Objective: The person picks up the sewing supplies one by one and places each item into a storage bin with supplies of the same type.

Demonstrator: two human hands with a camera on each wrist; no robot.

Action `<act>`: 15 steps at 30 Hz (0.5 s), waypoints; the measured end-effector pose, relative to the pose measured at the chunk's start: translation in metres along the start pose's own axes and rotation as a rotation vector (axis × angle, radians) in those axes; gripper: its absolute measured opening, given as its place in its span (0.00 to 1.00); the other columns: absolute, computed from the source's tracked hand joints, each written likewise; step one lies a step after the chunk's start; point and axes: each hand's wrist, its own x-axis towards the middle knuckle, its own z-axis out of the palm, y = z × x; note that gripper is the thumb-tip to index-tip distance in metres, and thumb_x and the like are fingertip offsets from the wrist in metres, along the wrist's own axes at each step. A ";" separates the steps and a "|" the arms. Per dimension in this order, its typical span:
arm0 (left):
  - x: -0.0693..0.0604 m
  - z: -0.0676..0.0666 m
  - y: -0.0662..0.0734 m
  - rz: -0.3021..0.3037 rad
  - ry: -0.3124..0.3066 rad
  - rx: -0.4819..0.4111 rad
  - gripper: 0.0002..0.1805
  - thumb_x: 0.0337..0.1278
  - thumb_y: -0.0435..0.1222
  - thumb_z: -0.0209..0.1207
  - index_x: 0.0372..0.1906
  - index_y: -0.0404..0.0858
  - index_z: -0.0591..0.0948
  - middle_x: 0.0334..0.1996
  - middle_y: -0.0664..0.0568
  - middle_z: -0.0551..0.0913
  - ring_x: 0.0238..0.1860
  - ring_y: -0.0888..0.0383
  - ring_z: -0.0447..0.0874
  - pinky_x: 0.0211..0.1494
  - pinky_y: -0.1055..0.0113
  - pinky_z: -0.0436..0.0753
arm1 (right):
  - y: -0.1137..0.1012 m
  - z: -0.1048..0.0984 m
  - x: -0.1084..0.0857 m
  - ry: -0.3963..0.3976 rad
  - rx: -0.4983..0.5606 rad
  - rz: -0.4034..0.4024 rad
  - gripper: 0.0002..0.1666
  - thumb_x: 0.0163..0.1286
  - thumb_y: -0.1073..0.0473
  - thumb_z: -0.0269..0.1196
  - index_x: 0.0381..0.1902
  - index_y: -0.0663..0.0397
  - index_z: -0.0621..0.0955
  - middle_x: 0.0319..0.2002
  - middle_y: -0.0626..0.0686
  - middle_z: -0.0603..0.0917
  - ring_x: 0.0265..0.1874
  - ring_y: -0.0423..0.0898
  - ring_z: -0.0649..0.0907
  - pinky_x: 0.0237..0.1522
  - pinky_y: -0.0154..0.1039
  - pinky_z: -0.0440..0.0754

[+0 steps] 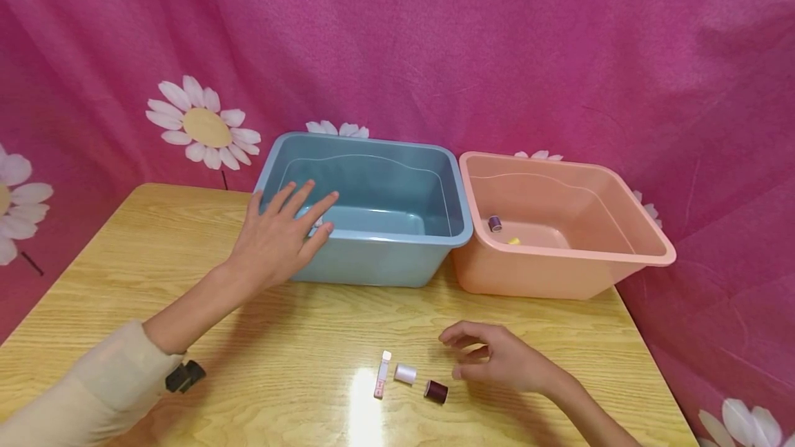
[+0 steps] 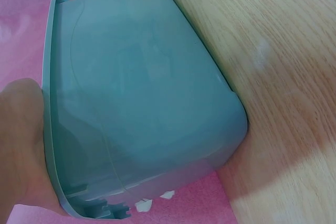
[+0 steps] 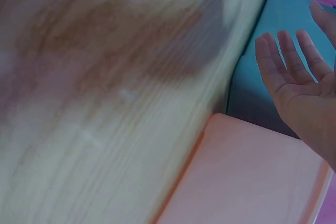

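Observation:
My left hand (image 1: 273,240) is over the near left part of the blue bin (image 1: 397,234), fingers spread and straight, holding nothing. A small whitish thing (image 1: 319,221) inside that bin shows partly between the fingers; its kind is unclear. My right hand (image 1: 497,357) hovers above the table with loosely bent fingers and nothing in them. Just left of it lies a dark maroon thread spool (image 1: 436,392). Beside that are a white thread spool (image 1: 406,374) and a slim white-and-pink stick-like item (image 1: 382,374). In the right wrist view, the right hand's fingers (image 3: 297,69) look relaxed.
A pink bin (image 1: 528,274) stands right of the blue one, their rims close together. Inside it lie a purple thread spool (image 1: 495,223) and a small yellow thing (image 1: 513,241). Behind the wooden table (image 1: 335,323) hangs a magenta flowered cloth (image 1: 397,40).

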 end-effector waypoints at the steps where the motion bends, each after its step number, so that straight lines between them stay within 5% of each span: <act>1: 0.000 0.000 0.000 0.000 -0.002 0.002 0.31 0.74 0.54 0.45 0.77 0.52 0.64 0.75 0.42 0.61 0.73 0.38 0.57 0.66 0.27 0.53 | 0.001 0.001 0.000 -0.004 0.007 0.011 0.22 0.66 0.64 0.69 0.57 0.62 0.78 0.55 0.61 0.81 0.54 0.62 0.80 0.53 0.50 0.81; 15: -0.001 -0.001 0.001 0.001 0.001 0.004 0.31 0.74 0.54 0.44 0.77 0.52 0.64 0.74 0.42 0.62 0.72 0.37 0.57 0.66 0.27 0.53 | 0.009 0.008 0.000 -0.029 0.035 0.031 0.22 0.65 0.64 0.70 0.56 0.61 0.79 0.54 0.60 0.81 0.53 0.58 0.81 0.53 0.47 0.81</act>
